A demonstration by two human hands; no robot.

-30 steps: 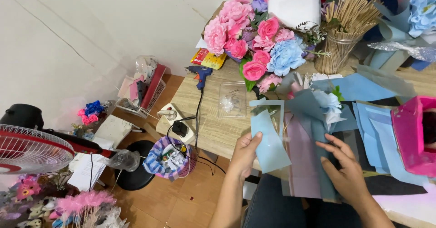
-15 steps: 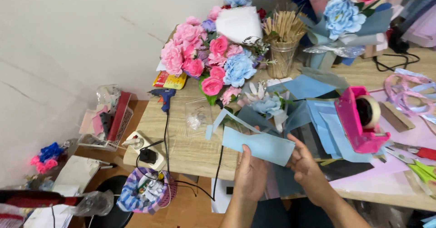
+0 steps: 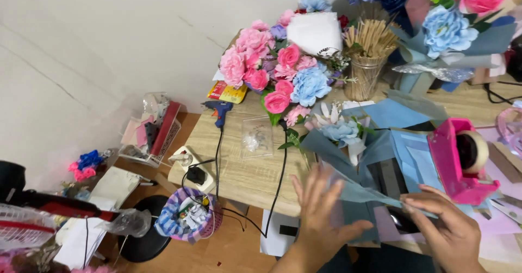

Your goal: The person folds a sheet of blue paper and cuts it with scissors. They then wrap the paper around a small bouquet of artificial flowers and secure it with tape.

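My left hand hangs over the near edge of the wooden table, fingers spread wide and blurred; it grips nothing that I can make out, though its palm lies against the near side of a thin grey-blue paper sheet. My right hand sits just right of it, fingers curled, with the fingertips pinching the sheet's near right edge. The sheet is flat and matte and comes to a point on the right. It rests on a loose stack of blue, grey and black paper pieces.

Beyond the sheet stands a small wrapped posy of pale blue and white fabric petals in folded grey-blue paper. On the right a glossy pink tape dispenser holds a roll of tape. Farther back are a big bunch of pink and blue artificial flowers and a ribbed glass jar of wooden sticks.

On the left part of the table lie a blue glue gun and a clear plastic bag. A striped fabric basket sits on the floor below.
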